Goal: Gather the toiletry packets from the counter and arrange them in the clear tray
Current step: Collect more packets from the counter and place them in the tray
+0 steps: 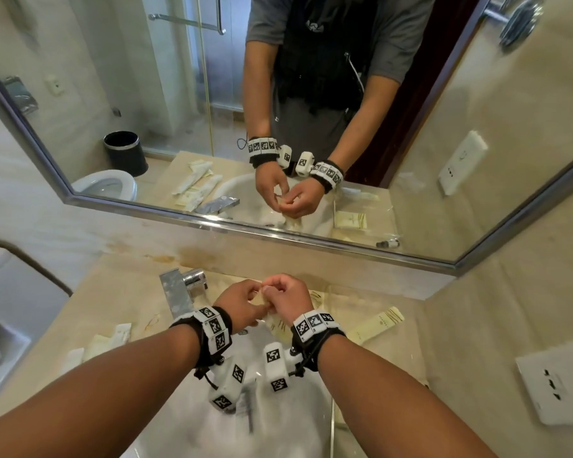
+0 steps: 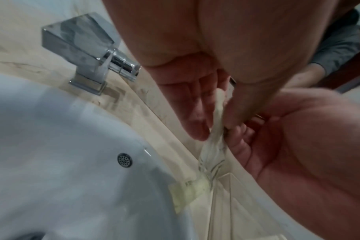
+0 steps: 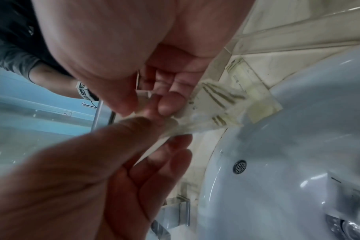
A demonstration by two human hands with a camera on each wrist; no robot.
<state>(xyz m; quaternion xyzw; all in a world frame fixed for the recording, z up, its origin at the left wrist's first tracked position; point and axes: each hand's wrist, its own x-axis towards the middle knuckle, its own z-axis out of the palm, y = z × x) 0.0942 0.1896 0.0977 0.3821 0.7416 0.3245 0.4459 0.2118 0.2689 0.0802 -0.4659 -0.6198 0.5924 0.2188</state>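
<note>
The mirror (image 1: 186, 104) fills the wall above the beige desk (image 1: 80, 332), where a white sink (image 1: 278, 421) sits beside a chrome tap (image 1: 179, 292). A clear tray (image 1: 361, 328) lies on the desk right of the sink with one packet (image 1: 377, 323) in it. Over the sink's far rim, the left hand (image 1: 242, 304) and right hand (image 1: 288, 295) meet, each grip pinching a crinkled packet (image 3: 208, 112) between them. Loose packets (image 1: 108, 338) lie on the desk to the left.
</note>
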